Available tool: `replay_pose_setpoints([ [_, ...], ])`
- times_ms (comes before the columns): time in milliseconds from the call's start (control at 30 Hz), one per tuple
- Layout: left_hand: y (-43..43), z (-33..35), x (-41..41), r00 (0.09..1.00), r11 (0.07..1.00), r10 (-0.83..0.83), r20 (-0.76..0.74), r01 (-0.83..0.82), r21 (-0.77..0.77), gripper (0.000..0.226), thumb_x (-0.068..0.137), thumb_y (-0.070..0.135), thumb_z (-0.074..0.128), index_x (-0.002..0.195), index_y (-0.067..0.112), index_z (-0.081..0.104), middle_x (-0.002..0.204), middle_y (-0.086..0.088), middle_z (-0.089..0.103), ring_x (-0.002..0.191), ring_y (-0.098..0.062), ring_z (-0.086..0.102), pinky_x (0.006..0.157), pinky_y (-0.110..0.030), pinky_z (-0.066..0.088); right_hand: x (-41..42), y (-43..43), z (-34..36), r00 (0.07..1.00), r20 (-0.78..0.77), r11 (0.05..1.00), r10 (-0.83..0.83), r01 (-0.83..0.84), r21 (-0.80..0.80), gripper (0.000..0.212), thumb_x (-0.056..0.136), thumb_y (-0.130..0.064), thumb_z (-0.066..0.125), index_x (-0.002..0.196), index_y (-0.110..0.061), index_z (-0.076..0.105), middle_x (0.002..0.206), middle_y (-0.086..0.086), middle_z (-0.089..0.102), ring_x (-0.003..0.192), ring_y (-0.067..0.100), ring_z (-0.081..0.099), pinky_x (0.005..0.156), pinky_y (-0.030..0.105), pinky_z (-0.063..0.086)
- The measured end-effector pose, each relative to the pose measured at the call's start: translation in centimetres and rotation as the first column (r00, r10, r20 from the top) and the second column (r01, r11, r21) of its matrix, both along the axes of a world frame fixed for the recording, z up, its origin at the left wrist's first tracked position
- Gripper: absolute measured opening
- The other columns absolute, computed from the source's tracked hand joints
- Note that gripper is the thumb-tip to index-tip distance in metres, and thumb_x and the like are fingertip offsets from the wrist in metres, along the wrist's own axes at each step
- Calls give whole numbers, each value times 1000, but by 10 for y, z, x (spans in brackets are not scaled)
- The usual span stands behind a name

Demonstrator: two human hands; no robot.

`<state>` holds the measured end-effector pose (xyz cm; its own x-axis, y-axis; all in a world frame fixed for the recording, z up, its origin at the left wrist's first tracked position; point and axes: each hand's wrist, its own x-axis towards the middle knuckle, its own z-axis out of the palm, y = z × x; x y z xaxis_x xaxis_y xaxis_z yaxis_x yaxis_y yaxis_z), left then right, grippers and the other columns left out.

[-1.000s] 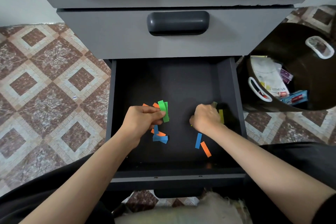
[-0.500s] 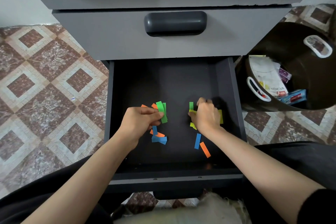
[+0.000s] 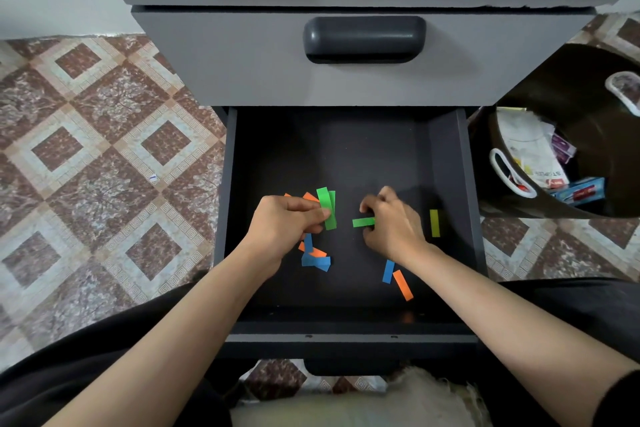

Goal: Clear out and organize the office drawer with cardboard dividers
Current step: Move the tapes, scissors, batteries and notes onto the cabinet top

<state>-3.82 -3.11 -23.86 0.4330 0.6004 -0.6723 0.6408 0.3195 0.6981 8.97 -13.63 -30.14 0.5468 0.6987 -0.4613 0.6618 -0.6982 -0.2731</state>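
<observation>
The open black drawer (image 3: 446,156) holds loose coloured paper strips. My left hand (image 3: 284,225) pinches a bunch of green strips (image 3: 327,206), with orange strips (image 3: 310,197) behind its fingers. Under that hand lie blue and orange strips (image 3: 316,258). My right hand (image 3: 393,222) pinches a single green strip (image 3: 363,222) that points toward the left hand. A yellow strip (image 3: 434,222) lies flat to the right of it. A blue strip (image 3: 388,270) and an orange strip (image 3: 402,284) lie near my right wrist.
Above the open drawer is a shut grey drawer with a dark handle (image 3: 363,38). A dark basket (image 3: 568,90) with white handles stands on the floor at the right, holding papers and small packets. Patterned floor tiles (image 3: 104,156) spread to the left.
My right hand has picked a green strip off the drawer floor and turned it toward the left hand, uncovering the yellow strip. My left hand has kept its bunch in place.
</observation>
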Motion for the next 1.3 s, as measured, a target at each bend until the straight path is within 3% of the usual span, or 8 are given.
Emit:
replay_pose_setpoints([
  [267,-1,-1,1,1000,1000,-12,-5,12,5,8,82,13,68,75,15,67,83,-7,68,73,-11,63,63,-20,47,-3,-1,-7,999,7,999,31,-31,-23,19,85,-4,60,103,-9,61,110,6,56,97,23,58,73,27,44],
  [367,-1,-1,1,1000,1000,-2,0,2,-8,7,83,12,68,77,16,67,84,-7,68,72,-11,64,68,-24,51,-3,4,-4,987,-103,988,-126,134,77,15,85,-4,61,98,-12,63,94,4,63,92,21,61,76,31,51],
  [467,-1,-1,1,1000,1000,0,1,0,-12,5,83,12,67,79,14,68,84,-8,69,75,-13,65,68,-23,53,-3,16,12,846,-434,861,-310,443,250,11,82,-2,67,88,-10,71,82,0,64,79,16,62,69,26,53],
  [567,-2,-2,1,1000,1000,-3,1,3,-2,8,83,12,68,76,16,67,80,-7,68,73,-15,65,67,-23,52,-3,22,34,599,-735,750,-317,633,193,6,81,-1,68,84,-5,70,74,4,65,66,14,64,59,22,56],
  [733,-2,-6,0,1000,999,-10,-20,11,53,12,82,12,68,72,18,67,74,-4,67,69,-13,65,70,-27,54,-6,22,46,363,-885,750,-292,661,24,12,87,1,60,96,2,67,78,9,69,64,13,69,55,21,56],
  [900,-3,-6,1,1000,997,4,-27,-1,80,11,82,12,68,72,16,68,71,-4,67,66,-11,63,68,-26,53,-5,22,43,405,-866,772,-293,634,35,15,89,-4,59,101,-1,68,88,8,70,81,19,69,70,26,59],
  [1033,-2,-6,1,999,993,37,-28,-34,116,1,81,12,70,82,11,70,74,-6,68,67,-13,65,68,-27,56,-5,23,46,319,-918,782,-235,623,16,20,91,-3,55,108,2,64,92,15,70,82,23,70,75,33,59],
  [1300,0,-5,1,1000,992,-3,5,2,128,11,75,7,75,81,7,66,76,-7,69,74,-21,70,69,-28,57,-6,22,47,384,-900,807,-204,587,68,23,88,3,57,110,2,65,98,16,68,80,24,69,73,34,59],
])
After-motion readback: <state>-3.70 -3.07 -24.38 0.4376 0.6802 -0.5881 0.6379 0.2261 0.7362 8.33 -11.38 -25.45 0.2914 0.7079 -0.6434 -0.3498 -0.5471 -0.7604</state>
